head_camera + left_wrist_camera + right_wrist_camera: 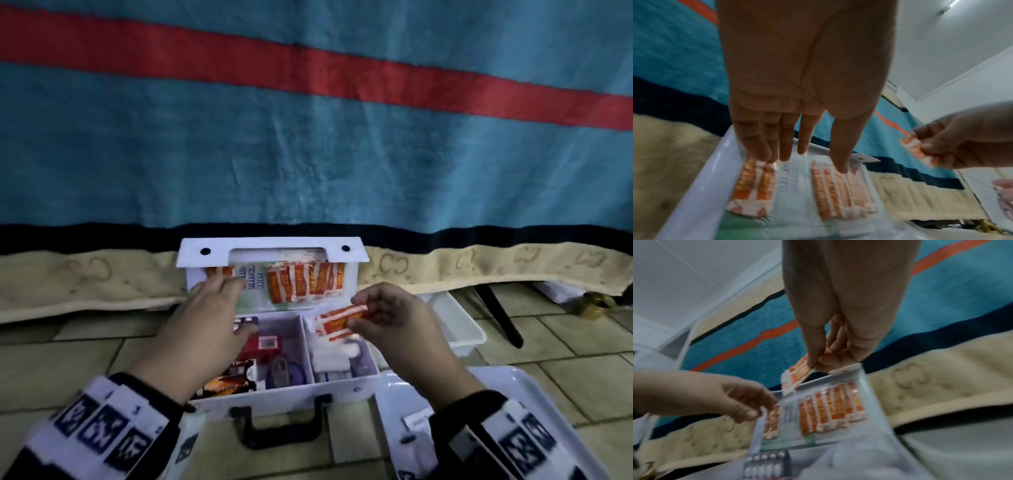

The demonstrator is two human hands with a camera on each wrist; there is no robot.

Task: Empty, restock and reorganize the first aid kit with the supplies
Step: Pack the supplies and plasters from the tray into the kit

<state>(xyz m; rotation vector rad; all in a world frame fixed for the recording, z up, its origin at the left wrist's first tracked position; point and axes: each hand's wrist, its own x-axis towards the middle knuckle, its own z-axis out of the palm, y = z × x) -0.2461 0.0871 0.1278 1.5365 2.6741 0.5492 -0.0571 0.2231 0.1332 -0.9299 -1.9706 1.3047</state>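
The white first aid kit lies open on the tiled floor, its lid upright. A row of orange-and-white sachets sits in the lid pocket, with a pair further left. My left hand has straight fingers, and its fingertips touch that left pair. My right hand hovers over the kit's right compartment and pinches a few more sachets between thumb and fingers. The wrist views show the lid row, the held sachets and my right hand.
The left compartment holds a red box and a blister pack; white packets fill the right one. A white tray lies at the lower right, a clear tub behind it. A teal blanket hangs behind the lid.
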